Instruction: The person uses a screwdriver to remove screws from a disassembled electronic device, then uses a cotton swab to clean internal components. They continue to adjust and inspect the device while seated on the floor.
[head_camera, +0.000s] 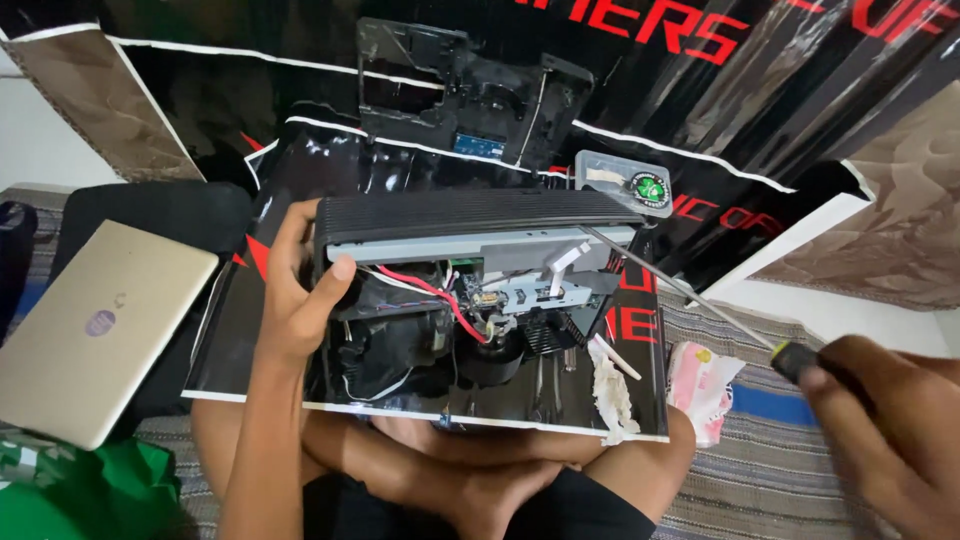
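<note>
An opened black device (480, 215) stands on its side on a glossy black sheet, its insides facing me: red and white wires (440, 295), a grey metal bracket and a black round motor part. My left hand (300, 290) grips the device's left end, thumb on the front edge. My right hand (885, 405) at the lower right holds a long screwdriver (680, 290) by its black and yellow handle. The thin shaft reaches up left, its tip at the device's upper right corner.
A closed beige laptop (95, 325) lies at the left on a black bag. A detached black housing part (470, 90) leans at the back. A clear plastic box (625, 180) sits behind the device. A crumpled white cloth (612, 390) and a pink-white packet (705, 385) lie at the right. My crossed legs are below.
</note>
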